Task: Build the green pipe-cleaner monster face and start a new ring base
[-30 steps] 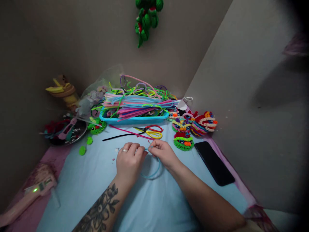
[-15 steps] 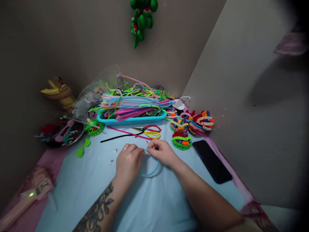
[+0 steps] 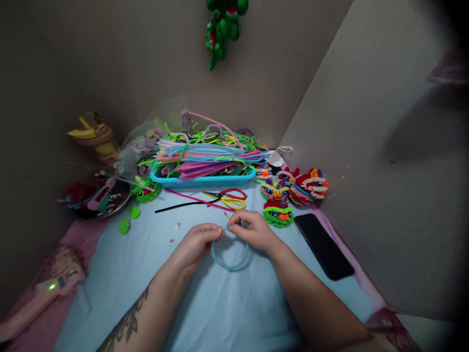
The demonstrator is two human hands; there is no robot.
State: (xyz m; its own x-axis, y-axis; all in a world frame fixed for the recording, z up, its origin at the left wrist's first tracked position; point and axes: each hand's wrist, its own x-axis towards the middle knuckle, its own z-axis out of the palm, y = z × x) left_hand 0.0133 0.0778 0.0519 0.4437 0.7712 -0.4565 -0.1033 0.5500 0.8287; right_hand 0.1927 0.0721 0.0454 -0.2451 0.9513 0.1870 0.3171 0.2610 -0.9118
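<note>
A light blue pipe cleaner (image 3: 230,264) is bent into a ring just above the pale blue table cover (image 3: 227,313). My left hand (image 3: 196,243) pinches one end of it at the ring's top left. My right hand (image 3: 251,230) pinches the other end, and the two ends meet between my fingertips. Both hands are closed on the pipe cleaner. Behind them lie red and yellow scissors (image 3: 229,198), a pink pipe cleaner (image 3: 194,199) and a black one (image 3: 176,207).
A blue tray (image 3: 205,182) heaped with coloured pipe cleaners stands at the back. Finished fuzzy faces (image 3: 293,188) sit to its right, a black phone (image 3: 324,247) beside them. At left are a metal dish (image 3: 98,200) of scraps and a glue gun (image 3: 40,303).
My left hand has turned and drawn back slightly, so the ring now shows whole between my hands. The ends stay pinched together.
</note>
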